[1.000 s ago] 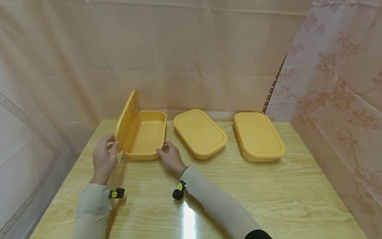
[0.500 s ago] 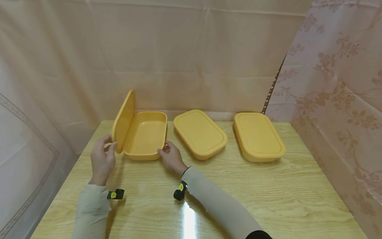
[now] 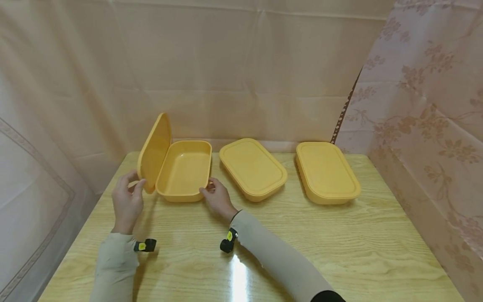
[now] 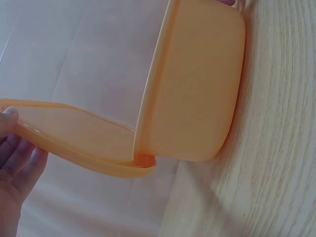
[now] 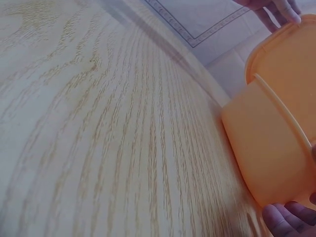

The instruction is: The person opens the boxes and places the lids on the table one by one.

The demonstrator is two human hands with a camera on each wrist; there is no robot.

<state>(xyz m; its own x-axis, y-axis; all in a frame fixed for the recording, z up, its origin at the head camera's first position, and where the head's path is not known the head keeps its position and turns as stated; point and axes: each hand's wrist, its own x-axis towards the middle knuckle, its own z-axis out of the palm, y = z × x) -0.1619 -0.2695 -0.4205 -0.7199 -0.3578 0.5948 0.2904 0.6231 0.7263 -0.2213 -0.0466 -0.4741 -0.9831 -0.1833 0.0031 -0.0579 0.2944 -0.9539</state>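
Observation:
A yellow rectangular box stands uncovered at the left of the table, with nothing inside it. Its matching lid leans steeply outward along the box's left side. My left hand pinches the lid's near left edge between thumb and fingers; in the left wrist view the lid meets the rim of the box at its lower corner. At the box's near right corner my right hand grips the rim and wall, thumb in front. The right wrist view shows fingertips against the box wall.
Two more yellow boxes with lids on stand to the right: a turned middle box and a right-hand box. They rest on a wood-grain table. Cloth curtains hang behind the table and at both sides.
My left hand has moved slightly left, tilting the lid further outward from the box. The right hand keeps its hold on the corner, and the other two boxes have stayed put.

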